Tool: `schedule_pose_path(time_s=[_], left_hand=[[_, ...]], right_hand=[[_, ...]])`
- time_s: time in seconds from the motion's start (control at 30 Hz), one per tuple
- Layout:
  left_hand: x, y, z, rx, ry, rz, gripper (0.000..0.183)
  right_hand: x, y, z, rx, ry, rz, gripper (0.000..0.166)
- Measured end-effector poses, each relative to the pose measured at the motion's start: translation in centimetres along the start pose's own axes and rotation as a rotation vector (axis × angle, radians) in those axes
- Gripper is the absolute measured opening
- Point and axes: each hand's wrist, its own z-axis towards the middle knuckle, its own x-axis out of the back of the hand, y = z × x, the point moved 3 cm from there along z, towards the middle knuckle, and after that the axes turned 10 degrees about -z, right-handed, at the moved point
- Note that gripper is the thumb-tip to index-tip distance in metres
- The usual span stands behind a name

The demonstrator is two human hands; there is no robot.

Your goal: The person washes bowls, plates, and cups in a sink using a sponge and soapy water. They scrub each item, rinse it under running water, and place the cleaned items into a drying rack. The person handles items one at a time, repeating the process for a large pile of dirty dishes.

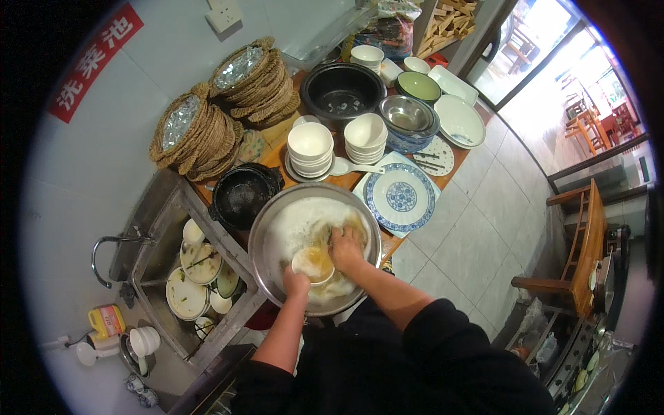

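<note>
A large stainless steel basin (258,244) full of soapy, foamy water stands before me. My left hand (296,281) grips the rim of a white bowl (313,266) that lies partly in the suds. Just right of the bowl, my right hand (346,245) dips into the foam; a dark scrubber or cloth seems to be under its fingers, though foam hides whether they close on it. Behind the basin stand two stacks of white bowls (310,141), a white spoon (357,167) and a blue-patterned plate (401,197). A black pot (244,194) touches the basin's far left side.
At left, a metal sink (192,342) with a curved faucet (98,259) holds food-stained plates (187,294). Stacked woven baskets (202,140), a big black pot (342,91) and metal bowls (408,114) crowd the wooden table. A wooden chair (589,249) stands on the tiled floor at right.
</note>
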Motion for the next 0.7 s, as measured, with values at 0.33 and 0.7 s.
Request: schedule_pose_path(time_s=[0.33, 0.7], left_hand=[[-2.0, 0.8, -1.5, 0.341, -0.202, -0.626, 0.056], [-2.2, 0.1, 0.8, 0.332, -0.407, -0.566, 0.071]], right_hand=[[3.0, -3.4, 0.5, 0.039, -0.241, 0.273, 0.044], [-2.5, -4.7, 0.1, 0.219, -0.738, 0.515, 0.041]])
